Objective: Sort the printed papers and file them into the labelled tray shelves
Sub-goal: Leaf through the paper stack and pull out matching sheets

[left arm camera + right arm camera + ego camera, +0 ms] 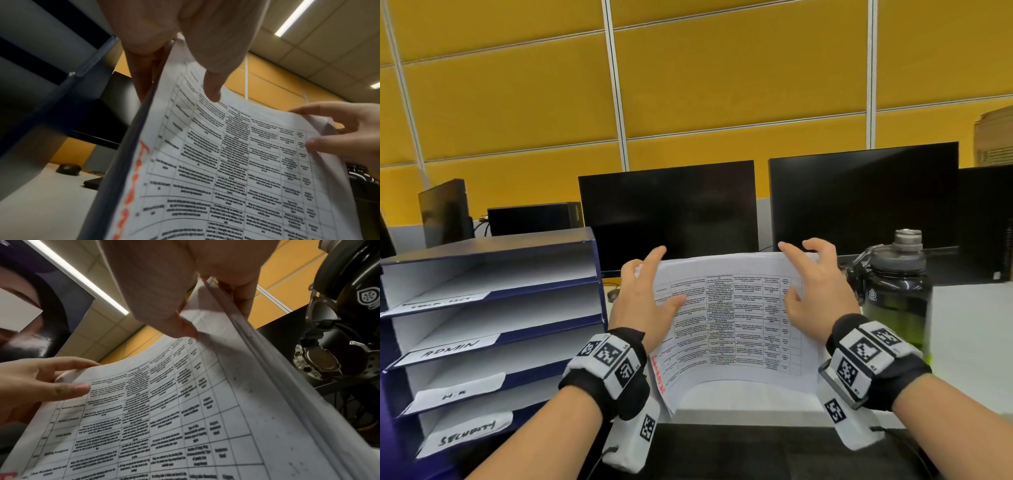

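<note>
A thick stack of printed papers [729, 325] stands upright and bowed on the desk, its top sheet showing a table of text with red handwriting along the left margin. My left hand [654, 284] grips the stack's left edge, thumb on the front, fingers behind. My right hand [801, 277] grips the right edge the same way. In the left wrist view the papers [236, 162] fill the frame; the right wrist view shows the stack [164, 418] edge-on. The blue tray shelves [544, 294] stand at the left, labelled ADMIN [450, 349], H.R [453, 395] and SECURITY [467, 433]; the top label is unreadable.
A dark water bottle [897, 291] stands close to my right hand, with a watch [316, 361] strapped to its handle. Two dark monitors [671, 212] [863, 209] stand behind the papers. A mouse [613, 294] lies beside the shelves. White desk [969, 325] extends right.
</note>
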Motion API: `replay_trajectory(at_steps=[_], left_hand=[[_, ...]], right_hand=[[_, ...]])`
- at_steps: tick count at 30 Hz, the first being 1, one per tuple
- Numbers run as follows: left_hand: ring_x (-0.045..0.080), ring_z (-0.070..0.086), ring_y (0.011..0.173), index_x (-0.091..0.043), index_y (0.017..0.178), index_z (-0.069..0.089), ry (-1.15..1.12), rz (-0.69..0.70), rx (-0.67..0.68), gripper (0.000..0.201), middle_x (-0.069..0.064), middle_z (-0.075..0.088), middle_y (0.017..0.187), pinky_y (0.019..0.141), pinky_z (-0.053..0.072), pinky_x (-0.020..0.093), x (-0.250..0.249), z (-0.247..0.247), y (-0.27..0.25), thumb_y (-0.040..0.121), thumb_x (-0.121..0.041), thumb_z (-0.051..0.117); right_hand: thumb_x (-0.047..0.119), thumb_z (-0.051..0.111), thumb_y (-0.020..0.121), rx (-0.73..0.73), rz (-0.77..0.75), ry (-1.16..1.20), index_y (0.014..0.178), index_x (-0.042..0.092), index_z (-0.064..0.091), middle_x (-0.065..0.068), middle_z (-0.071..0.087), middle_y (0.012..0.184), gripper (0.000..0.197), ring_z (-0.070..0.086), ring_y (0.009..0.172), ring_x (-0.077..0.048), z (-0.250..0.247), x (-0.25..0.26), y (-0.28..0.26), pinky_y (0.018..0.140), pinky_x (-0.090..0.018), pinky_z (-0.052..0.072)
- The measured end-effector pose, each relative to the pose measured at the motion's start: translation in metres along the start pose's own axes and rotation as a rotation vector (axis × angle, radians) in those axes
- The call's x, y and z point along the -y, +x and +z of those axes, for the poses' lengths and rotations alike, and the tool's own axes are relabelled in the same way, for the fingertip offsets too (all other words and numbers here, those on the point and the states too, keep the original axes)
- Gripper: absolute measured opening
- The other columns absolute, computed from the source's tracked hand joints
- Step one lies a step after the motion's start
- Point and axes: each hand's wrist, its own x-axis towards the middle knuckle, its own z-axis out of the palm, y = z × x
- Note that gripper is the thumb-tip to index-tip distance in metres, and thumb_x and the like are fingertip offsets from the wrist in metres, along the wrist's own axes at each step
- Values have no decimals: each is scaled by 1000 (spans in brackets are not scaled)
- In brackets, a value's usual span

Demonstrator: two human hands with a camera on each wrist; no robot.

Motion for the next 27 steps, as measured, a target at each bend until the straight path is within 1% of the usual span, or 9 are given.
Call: replay_trajectory(at_steps=[4, 8, 13, 17, 20, 22, 24, 26, 27], left_hand=[[15, 48, 105, -32, 129, 40, -6, -23, -12, 55, -1, 37, 132, 83, 46, 29, 0, -2, 0, 82, -28, 70], [17, 50, 105, -35, 133, 36, 12, -23, 15, 60, 1, 36, 132, 84, 51, 34, 0, 0, 1, 84, -30, 68], [12, 45, 98, -33, 126, 40, 12, -26, 11, 49, 0, 37, 128, 80, 46, 27, 1, 0, -1, 85, -29, 67], [17, 48, 102, -34, 133, 33, -28, -66, 28, 60, 0, 37, 125, 86, 51, 38, 5, -2, -2, 84, -28, 68], [18, 51, 100, -34, 123, 37, -53, -55, 49, 45, 0, 45, 118, 85, 52, 39, 7, -4, -3, 88, -26, 63], [19, 56, 99, -33, 113, 38, -91, -36, 47, 32, 0, 52, 112, 83, 54, 38, 7, -4, -1, 91, -23, 58], [20, 57, 99, -33, 107, 39, -129, -30, 34, 24, 0, 54, 108, 81, 55, 38, 4, -6, -1, 94, -19, 54], [21, 56, 99, -31, 105, 41, -156, -44, 25, 22, 0, 54, 106, 83, 55, 40, 2, -7, -1, 95, -14, 51], [22, 56, 99, -31, 105, 41, -173, -52, 25, 23, 0, 54, 106, 84, 55, 42, 1, -7, -2, 95, -12, 50]], right_hand=[[9, 69, 75, -43, 26, 53, 122, 26, 43, 1, 23, 134, 56, 51, 104, -23, 0, -2, 0, 77, -33, 56], [12, 68, 77, 36, 40, -6, 135, 32, 34, 1, 18, 141, 70, 49, 110, -23, 1, -2, 4, 81, -36, 56], [11, 69, 76, -5, 74, 94, 118, 28, 42, 2, 24, 132, 53, 47, 101, -19, 3, -12, 3, 75, -29, 53], [12, 68, 78, -32, 96, 166, 125, 28, 40, 2, 25, 131, 57, 44, 97, -17, 5, -16, 0, 74, -25, 49], [12, 68, 78, -25, 94, 170, 123, 29, 42, 0, 28, 129, 54, 44, 101, -17, 2, -16, -1, 77, -25, 46], [16, 69, 76, 13, 121, 106, 120, 29, 43, -1, 28, 131, 54, 45, 110, -23, -1, -11, 1, 86, -33, 47], [27, 69, 71, 46, 80, -170, 124, 32, 43, -2, 26, 141, 59, 33, 127, -28, -7, -1, 8, 107, -48, 32], [34, 65, 69, 106, -70, -380, 131, 34, 39, 1, 19, 149, 67, 18, 137, -24, -10, 15, 16, 114, -54, 9], [35, 62, 71, 158, -163, -408, 135, 35, 35, 3, 19, 150, 70, 17, 138, -22, -10, 26, 21, 115, -56, 4]])
